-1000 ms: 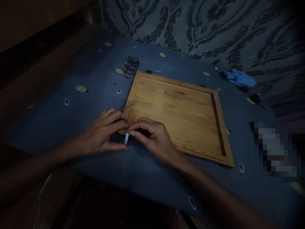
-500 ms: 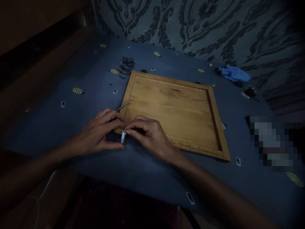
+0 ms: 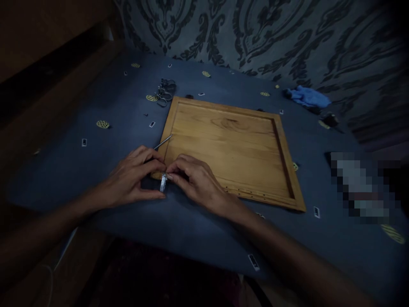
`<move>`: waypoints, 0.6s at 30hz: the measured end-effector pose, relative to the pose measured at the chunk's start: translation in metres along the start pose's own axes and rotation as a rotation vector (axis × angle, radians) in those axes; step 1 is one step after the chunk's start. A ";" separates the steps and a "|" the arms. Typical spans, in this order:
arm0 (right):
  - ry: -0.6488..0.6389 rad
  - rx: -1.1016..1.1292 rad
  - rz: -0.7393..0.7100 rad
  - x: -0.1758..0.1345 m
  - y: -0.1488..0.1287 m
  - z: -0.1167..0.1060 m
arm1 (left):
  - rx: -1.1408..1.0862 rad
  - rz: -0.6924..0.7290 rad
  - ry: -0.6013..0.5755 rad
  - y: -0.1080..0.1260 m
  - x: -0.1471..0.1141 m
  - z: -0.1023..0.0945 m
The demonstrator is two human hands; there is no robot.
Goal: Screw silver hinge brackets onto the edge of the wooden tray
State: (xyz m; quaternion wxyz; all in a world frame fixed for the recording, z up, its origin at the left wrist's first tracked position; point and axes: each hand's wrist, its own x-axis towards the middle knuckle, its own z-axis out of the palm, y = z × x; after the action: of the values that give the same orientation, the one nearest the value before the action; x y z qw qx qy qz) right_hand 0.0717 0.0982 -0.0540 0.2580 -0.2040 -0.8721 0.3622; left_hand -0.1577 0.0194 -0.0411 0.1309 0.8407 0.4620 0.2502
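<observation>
A small, shiny metal clamp [image 3: 162, 183] stands by the near left corner of a framed wooden panel [image 3: 243, 157]. My left hand [image 3: 131, 177] curves around it, thumb at its lower end and fingers near its top. The thumb and forefinger of my right hand [image 3: 194, 181] are pinched at the clamp's upper end; anything smaller between them is hidden. From behind my left hand a thin metal rod [image 3: 164, 141], like a screwdriver shaft, reaches over the panel's left edge, its other end out of sight.
Several dark metal clamps [image 3: 165, 91] lie behind the panel's far left corner, with a small screw [image 3: 145, 114] nearby. A blue cloth [image 3: 308, 97] and a dark object [image 3: 330, 120] lie far right. A pixelated item [image 3: 354, 181] rests at right. Patterned fabric [image 3: 217, 25] rises behind.
The view has shifted slightly, so the panel and the surface appear a little further left. Both hands keep nearly the same hold at the metal clamp.
</observation>
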 end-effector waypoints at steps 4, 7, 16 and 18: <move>-0.007 -0.031 0.014 0.001 0.000 0.002 | 0.010 0.016 0.011 0.000 0.000 0.000; -0.024 -0.048 0.004 0.001 0.000 0.001 | 0.022 0.020 0.009 0.001 0.001 0.001; -0.047 -0.046 -0.012 -0.002 0.001 -0.003 | 0.011 -0.010 -0.021 0.000 0.000 -0.001; -0.049 -0.033 -0.034 -0.004 0.002 -0.003 | 0.009 -0.016 -0.019 0.000 0.000 -0.001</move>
State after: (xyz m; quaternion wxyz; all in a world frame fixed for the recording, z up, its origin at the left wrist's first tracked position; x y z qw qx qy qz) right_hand 0.0766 0.0994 -0.0552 0.2393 -0.1847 -0.8874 0.3481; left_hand -0.1581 0.0198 -0.0403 0.1335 0.8397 0.4688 0.2393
